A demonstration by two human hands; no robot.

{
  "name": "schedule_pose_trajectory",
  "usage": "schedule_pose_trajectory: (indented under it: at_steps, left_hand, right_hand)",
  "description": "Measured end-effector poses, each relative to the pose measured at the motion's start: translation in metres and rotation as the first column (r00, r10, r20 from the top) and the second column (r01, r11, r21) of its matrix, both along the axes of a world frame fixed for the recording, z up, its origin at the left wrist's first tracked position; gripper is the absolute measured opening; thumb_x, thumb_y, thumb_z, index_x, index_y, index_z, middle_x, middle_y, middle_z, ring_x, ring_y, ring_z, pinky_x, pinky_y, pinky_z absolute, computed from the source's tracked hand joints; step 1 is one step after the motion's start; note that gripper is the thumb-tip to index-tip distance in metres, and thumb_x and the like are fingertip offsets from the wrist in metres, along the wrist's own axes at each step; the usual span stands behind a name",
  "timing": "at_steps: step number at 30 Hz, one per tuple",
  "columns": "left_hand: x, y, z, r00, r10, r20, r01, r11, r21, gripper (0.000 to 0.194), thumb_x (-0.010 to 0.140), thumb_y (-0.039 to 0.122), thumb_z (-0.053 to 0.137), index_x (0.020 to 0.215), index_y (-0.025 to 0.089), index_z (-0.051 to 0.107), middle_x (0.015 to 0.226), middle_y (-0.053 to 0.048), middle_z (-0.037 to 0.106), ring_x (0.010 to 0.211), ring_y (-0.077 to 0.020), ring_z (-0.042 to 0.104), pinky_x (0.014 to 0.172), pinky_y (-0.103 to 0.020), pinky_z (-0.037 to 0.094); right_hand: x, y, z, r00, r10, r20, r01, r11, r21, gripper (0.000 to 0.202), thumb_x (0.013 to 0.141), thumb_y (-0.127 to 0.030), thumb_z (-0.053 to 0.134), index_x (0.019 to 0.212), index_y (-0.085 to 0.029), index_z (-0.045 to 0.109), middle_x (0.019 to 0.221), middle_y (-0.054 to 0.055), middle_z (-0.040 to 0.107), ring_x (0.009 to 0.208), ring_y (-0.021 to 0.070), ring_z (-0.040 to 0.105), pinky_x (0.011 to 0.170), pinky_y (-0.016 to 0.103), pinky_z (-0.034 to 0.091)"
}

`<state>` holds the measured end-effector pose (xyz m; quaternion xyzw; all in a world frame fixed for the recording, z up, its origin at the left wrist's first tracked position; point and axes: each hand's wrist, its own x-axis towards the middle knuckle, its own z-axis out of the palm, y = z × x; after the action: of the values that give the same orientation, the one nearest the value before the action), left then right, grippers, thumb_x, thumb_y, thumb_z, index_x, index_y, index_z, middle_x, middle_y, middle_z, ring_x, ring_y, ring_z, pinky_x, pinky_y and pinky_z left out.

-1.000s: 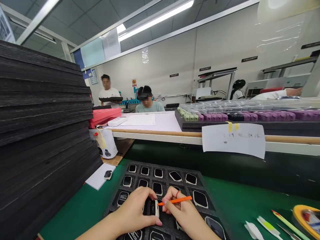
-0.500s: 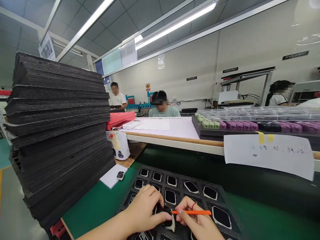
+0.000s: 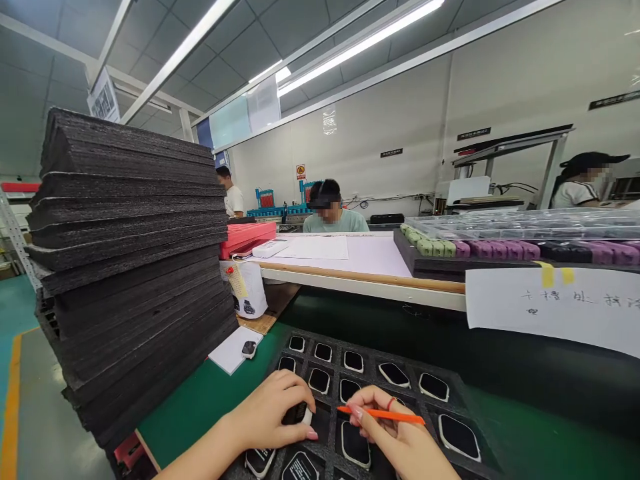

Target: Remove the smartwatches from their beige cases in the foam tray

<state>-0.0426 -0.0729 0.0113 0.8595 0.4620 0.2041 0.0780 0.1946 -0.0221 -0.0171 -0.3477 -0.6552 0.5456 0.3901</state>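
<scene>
Between the bent thumb and forefinger of the left hand (image 3: 280,408) is a dark-faced watch case with a pale, rounded edge (image 3: 301,415), lying in the tray. These fingers curve around it, but I cannot tell whether they press it firmly. The right fingers (image 3: 364,413) pinch a slim orange pen-like stick (image 3: 403,417), whose narrow tip points towards the left hand.

I judge that the step in hand is taking hold of this case, with the stick kept ready. The next move would call for a secure grip at the edge, and for keeping the tip away from the glass.

Just below the stick, another watch case with a glossy black face (image 3: 356,445) lies in its compartment. Under both hands is the black foam tray (image 3: 414,375), grainy and matt, divided into square pockets; beyond the fingers, more smooth cases lie in rows. Farther out, left of the left fingers, a smooth green tabletop (image 3: 200,403) carries a tall stack of rough-edged black foam sheets (image 3: 140,267).
</scene>
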Motion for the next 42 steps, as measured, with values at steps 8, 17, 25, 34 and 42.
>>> schedule_pose_trajectory:
  at_steps: [8,17,25,34,42]
  left_hand:
    - [-0.003,0.004,-0.003,0.988,0.009,0.157,-0.001,0.999,-0.048,0.029,0.078,0.046,0.075,0.094,0.023,0.071,0.103,-0.005,0.071,0.104,-0.0214,0.062,0.095,-0.033,0.044]
    - [-0.001,0.003,-0.004,0.974,0.115,0.196,-0.094,0.989,-0.114,0.045,0.071,0.05,0.08,0.103,0.023,0.066,0.104,-0.004,0.071,0.099,-0.0225,0.062,0.091,-0.035,0.046]
    - [0.001,0.001,-0.003,0.955,0.225,0.193,-0.185,0.961,-0.207,0.049,0.07,0.044,0.082,0.105,0.021,0.056,0.107,-0.005,0.065,0.102,-0.0239,0.06,0.088,-0.036,0.047]
    - [0.002,-0.001,-0.001,0.953,0.242,0.183,-0.197,0.952,-0.233,0.043,0.072,0.041,0.08,0.104,0.023,0.056,0.109,-0.005,0.064,0.105,-0.0249,0.059,0.091,-0.038,0.046]
    - [0.001,-0.001,-0.001,0.951,0.238,0.197,-0.191,0.954,-0.23,0.041,0.073,0.036,0.08,0.105,0.023,0.058,0.109,-0.005,0.065,0.105,-0.0254,0.059,0.092,-0.038,0.046]
  right_hand:
    - [-0.051,0.009,0.028,0.995,0.032,-0.099,-0.035,0.999,-0.03,0.044,0.069,-0.062,0.07,0.076,-0.019,0.065,0.08,0.005,0.069,0.073,0.0197,0.064,0.07,0.033,0.053]
    - [-0.053,0.016,0.0,0.995,0.024,-0.1,-0.031,0.997,-0.07,0.054,0.069,-0.074,0.063,0.073,-0.021,0.053,0.065,0.003,0.066,0.06,0.0176,0.063,0.063,0.034,0.053]
    - [-0.054,0.008,0.0,0.995,0.097,-0.035,-0.096,0.995,0.011,0.033,0.081,-0.052,0.061,0.074,-0.021,0.056,0.072,0.004,0.068,0.072,0.0215,0.068,0.073,0.036,0.053]
    - [-0.053,0.006,0.002,0.997,0.082,0.006,-0.082,0.995,0.061,0.023,0.087,-0.041,0.055,0.075,-0.021,0.054,0.073,0.004,0.068,0.072,0.0213,0.068,0.068,0.033,0.052]
    - [-0.052,0.005,0.002,0.998,0.063,0.0,-0.062,0.995,0.074,0.022,0.088,-0.039,0.055,0.075,-0.022,0.053,0.072,0.002,0.067,0.072,0.0202,0.069,0.068,0.032,0.053]
